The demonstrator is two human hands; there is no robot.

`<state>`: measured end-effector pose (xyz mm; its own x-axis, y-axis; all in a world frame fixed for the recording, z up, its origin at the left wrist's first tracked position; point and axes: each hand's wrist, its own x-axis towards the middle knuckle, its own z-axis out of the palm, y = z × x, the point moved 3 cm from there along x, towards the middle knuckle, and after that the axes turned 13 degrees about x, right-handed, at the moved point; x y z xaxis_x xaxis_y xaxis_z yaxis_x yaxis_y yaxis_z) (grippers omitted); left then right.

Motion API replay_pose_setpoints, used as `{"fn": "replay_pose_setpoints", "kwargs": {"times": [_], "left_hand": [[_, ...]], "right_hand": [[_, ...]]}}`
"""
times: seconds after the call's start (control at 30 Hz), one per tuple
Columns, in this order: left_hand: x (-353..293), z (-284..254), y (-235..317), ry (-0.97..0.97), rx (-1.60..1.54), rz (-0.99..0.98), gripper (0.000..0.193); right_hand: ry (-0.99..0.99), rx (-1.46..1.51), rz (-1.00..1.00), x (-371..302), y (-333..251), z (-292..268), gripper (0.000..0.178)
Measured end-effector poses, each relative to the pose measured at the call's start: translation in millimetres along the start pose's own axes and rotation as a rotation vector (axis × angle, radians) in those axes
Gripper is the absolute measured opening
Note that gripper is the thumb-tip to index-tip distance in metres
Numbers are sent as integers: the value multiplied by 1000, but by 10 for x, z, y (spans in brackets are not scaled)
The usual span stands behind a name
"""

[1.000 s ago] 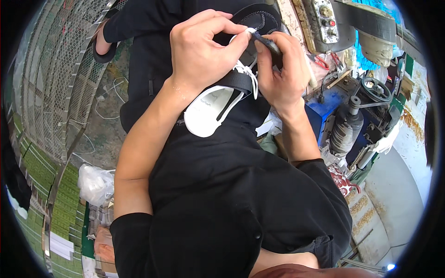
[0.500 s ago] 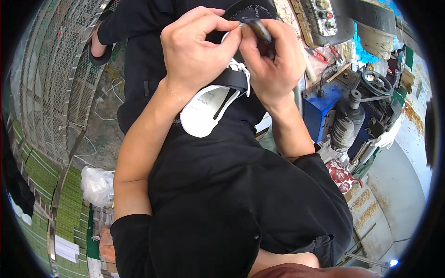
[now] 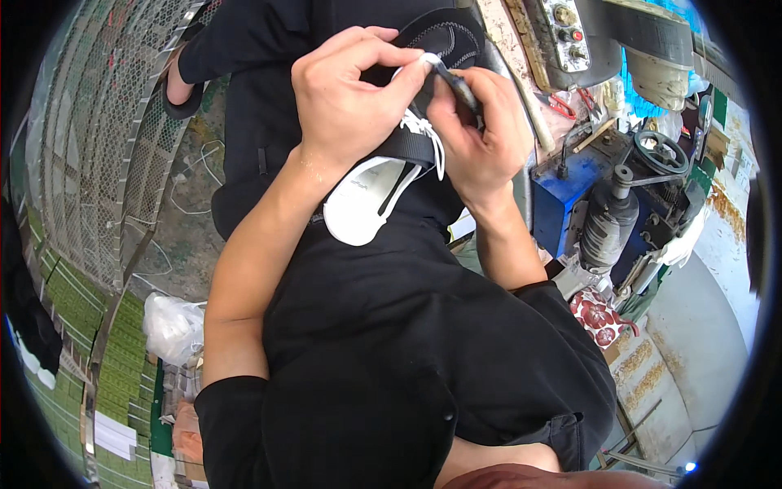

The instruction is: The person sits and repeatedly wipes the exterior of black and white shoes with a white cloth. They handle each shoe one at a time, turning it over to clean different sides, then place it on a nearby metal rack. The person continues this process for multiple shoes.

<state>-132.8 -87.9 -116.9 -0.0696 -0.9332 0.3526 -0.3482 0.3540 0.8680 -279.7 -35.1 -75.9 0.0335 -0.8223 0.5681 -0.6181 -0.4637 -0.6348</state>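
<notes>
A white open sandal (image 3: 353, 213) with thin white straps and a broad black band (image 3: 407, 147) rests on my black-clothed lap, heel end toward me. Over its far part, my left hand (image 3: 350, 94) is closed, with thumb and forefinger pinching a small white strip end (image 3: 428, 59). My right hand (image 3: 489, 130), also closed, holds a narrow dark tool (image 3: 459, 88) whose tip meets the white piece at the left fingertips. The tool's kind cannot be made out. Behind the hands lies a rounded black piece (image 3: 456, 37) with pale stitching, partly hidden.
At right stands a machine with a blue body (image 3: 554, 191), a handwheel (image 3: 660, 152) and a control panel (image 3: 568, 34). Red-handled pliers (image 3: 562, 106) lie beside it. Wire mesh (image 3: 90, 147) rises at left, near a white plastic bag (image 3: 173, 328).
The right hand has shifted slightly down, turning the dark tool. More of the white strip end and of the stitched black piece now shows. The whole view has moved a little.
</notes>
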Motion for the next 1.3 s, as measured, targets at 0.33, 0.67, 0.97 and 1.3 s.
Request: {"fn": "replay_pose_setpoints", "kwargs": {"times": [0.33,0.67,0.97,1.3], "left_hand": [[14,6,5,-3,-2,-17,10],[-7,36,6,52,17,57,11],[62,-8,32,75,55,77,9],[59,-15,21,106,60,93,11]], "right_hand": [[-119,27,-26,150,75,-71,28],[-77,54,-61,181,68,-24,29],[-40,71,-2,227,-32,27,28],[-29,15,35,279,-54,21,26]]}}
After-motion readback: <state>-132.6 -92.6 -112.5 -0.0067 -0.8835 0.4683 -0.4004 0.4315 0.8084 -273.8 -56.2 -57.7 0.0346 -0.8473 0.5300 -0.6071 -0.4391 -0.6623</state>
